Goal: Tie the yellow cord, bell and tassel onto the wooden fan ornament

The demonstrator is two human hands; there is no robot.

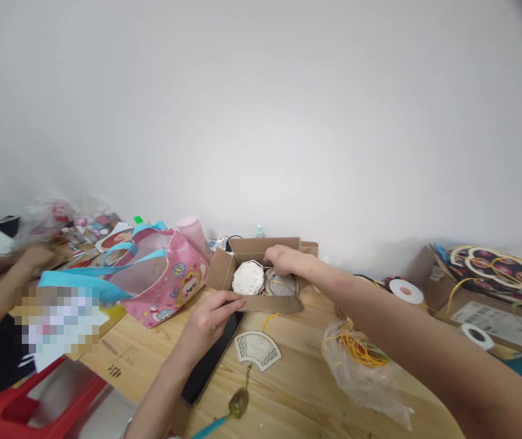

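A small open cardboard box [270, 303] stands on the wooden table. My left hand [213, 317] is closed at its front left edge, fingertips on the cardboard. Reaching over the box's back side, my right hand [283, 260] is curled, its fingertips hidden inside. In the box lie a white many-sided piece [248, 278] and greyish flat pieces [283, 285] with thin cords. A pale fan-shaped cutout pendant [258, 349] lies in front, with a yellow cord above it. Below hangs an olive-coloured bead [238, 402] and a blue tassel [210, 428].
A black phone [213, 360] lies beside my left forearm. Left are a pink bag [169, 286] and a pink cup [193, 235]. Right are yellow cords in a plastic bag [357, 350], tape rolls [406, 291] and a larger carton [494, 317]. Another person's arm [9, 286] is far left.
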